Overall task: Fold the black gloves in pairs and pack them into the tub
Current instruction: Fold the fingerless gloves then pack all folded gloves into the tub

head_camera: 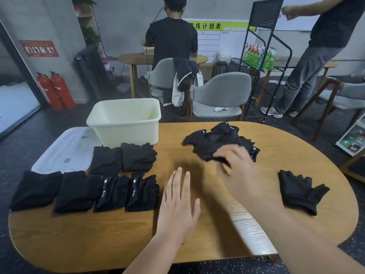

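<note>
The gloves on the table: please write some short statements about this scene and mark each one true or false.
1. The tub already has gloves inside. False: no gloves show in it.
2. Six folded bundles lie left of the left hand. True.
3. The left hand holds a glove. False: it is open and holds nothing.
4. The right hand pinches the near edge of the loose pile. True.

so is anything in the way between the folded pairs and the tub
Nothing visible. The tub is open, its lid lying to its left, and the folded pairs sit just in front of it. The right hand pinches the pile, well off that path.
</note>
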`<state>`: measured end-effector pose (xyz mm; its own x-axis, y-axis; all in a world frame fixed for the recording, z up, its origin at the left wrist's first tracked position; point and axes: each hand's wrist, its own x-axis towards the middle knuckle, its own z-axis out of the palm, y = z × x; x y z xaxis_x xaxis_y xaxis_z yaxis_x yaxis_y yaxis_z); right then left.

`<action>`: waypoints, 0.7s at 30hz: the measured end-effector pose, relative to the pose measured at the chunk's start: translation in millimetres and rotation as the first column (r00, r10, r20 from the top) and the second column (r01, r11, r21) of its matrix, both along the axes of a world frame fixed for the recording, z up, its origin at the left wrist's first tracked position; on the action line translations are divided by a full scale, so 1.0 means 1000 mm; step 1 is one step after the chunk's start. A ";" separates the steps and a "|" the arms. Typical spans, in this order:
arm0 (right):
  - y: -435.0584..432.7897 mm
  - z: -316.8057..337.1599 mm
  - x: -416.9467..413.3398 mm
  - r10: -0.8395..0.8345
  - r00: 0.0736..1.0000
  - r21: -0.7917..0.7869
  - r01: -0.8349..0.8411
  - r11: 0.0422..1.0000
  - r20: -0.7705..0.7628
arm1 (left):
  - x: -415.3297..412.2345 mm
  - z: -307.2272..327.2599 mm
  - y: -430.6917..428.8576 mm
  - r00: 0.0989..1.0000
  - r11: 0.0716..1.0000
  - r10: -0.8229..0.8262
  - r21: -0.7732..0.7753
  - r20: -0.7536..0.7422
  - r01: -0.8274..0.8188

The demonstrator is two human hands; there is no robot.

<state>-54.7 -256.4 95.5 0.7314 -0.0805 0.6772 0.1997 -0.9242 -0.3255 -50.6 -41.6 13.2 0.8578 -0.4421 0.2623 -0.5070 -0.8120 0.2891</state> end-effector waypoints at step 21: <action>-0.040 -0.032 0.063 -0.347 0.674 -0.416 0.065 0.907 -0.653 | 0.008 0.004 -0.003 0.994 0.988 -0.046 0.144 -0.097 0.059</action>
<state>8.2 -296.5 63.1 0.9861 -0.1658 -0.0150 -0.1649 -0.9852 0.0476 -42.7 -45.0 17.0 0.8500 -0.5148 0.1116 -0.5264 -0.8220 0.2175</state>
